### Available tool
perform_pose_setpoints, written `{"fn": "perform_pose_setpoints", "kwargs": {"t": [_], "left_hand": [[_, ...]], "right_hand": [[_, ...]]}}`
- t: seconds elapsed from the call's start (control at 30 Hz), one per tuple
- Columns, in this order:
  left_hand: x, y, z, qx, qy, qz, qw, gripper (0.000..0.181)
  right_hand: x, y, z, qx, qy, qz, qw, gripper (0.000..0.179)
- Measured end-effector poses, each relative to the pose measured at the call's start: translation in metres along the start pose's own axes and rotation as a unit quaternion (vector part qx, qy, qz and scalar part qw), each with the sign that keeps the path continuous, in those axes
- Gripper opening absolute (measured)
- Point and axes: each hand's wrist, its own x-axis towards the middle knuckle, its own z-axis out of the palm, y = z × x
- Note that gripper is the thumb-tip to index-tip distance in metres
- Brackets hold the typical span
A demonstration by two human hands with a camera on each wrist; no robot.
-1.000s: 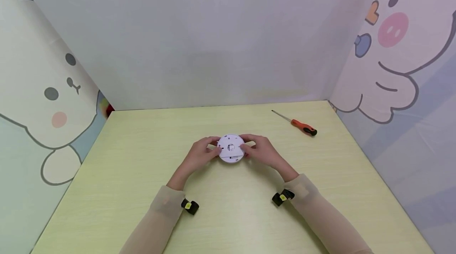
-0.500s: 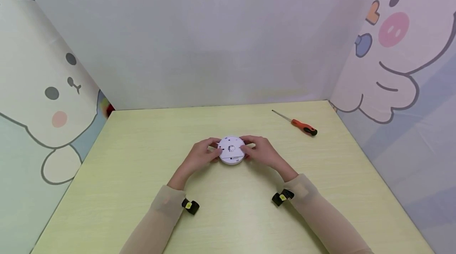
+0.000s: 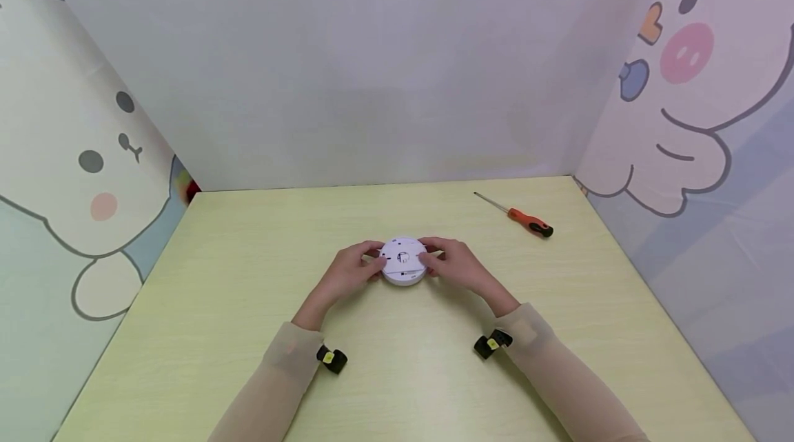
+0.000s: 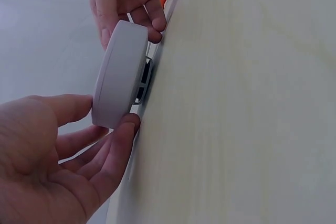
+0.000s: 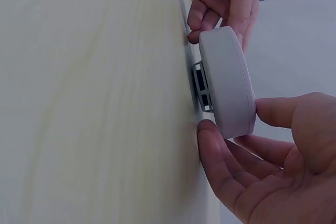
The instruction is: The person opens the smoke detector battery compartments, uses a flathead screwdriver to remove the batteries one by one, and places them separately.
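now, the left hand (image 3: pixel 352 269) and right hand (image 3: pixel 457 265) pinch opposite edges of a smoke detector (image 3: pixel 403 261), vents (image 5: pixel 201 81) down, at or just above the tabletop (image 3: pixel 397 366); seemingly a steadying step, and turning it calls for matched grips.

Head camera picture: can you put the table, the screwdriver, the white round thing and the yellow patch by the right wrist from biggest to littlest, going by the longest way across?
1. Table
2. Screwdriver, skinny but long
3. White round thing
4. Yellow patch, tiny
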Motion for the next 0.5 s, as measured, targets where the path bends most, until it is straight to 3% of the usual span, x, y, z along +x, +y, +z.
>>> {"fn": "perform_pose_setpoints", "kwargs": {"t": [0.3,0.5], "left_hand": [[0.002,0.002,-0.004,0.018,0.013,0.034,0.9992,0.05],[0.002,0.001,-0.006,0.024,0.0,0.06,0.9979,0.06]], "right_hand": [[-0.002,-0.003,-0.007,-0.052,0.002,-0.009,0.9986,0.057],[-0.005,-0.007,-0.016,-0.081,-0.018,-0.059,0.9948,0.065]]}}
